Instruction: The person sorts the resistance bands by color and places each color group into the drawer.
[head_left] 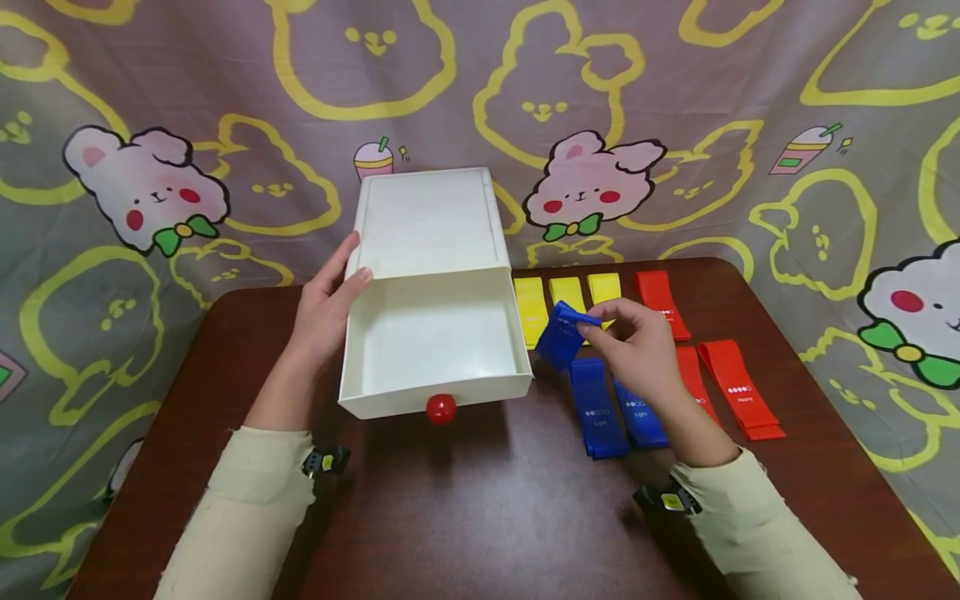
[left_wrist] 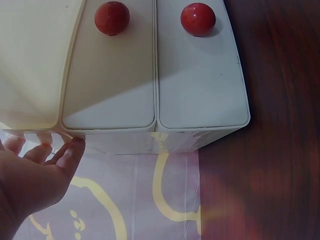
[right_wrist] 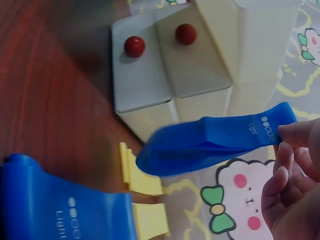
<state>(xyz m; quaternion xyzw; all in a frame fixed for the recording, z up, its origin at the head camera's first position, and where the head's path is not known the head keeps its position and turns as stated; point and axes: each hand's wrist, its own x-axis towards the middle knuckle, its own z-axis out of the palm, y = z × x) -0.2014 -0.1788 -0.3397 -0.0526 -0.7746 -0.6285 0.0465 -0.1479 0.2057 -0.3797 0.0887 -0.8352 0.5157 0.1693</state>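
Observation:
A white drawer cabinet stands on the table with its top drawer pulled out; the drawer's inside shows bare. My left hand rests against the cabinet's left side, its thumb by the upper front edge. In the left wrist view, the fingertips touch the cabinet's side wall. Between thumb and fingers my right hand pinches one end of a blue resistance band marked "Light". This looped band hangs above the table, right of the drawer, as the right wrist view also shows.
Two more blue bands lie under the right hand. Yellow bands lie beside the cabinet, and red bands farther right. Red ball knobs stick out from the drawer fronts. A patterned curtain hangs behind the table.

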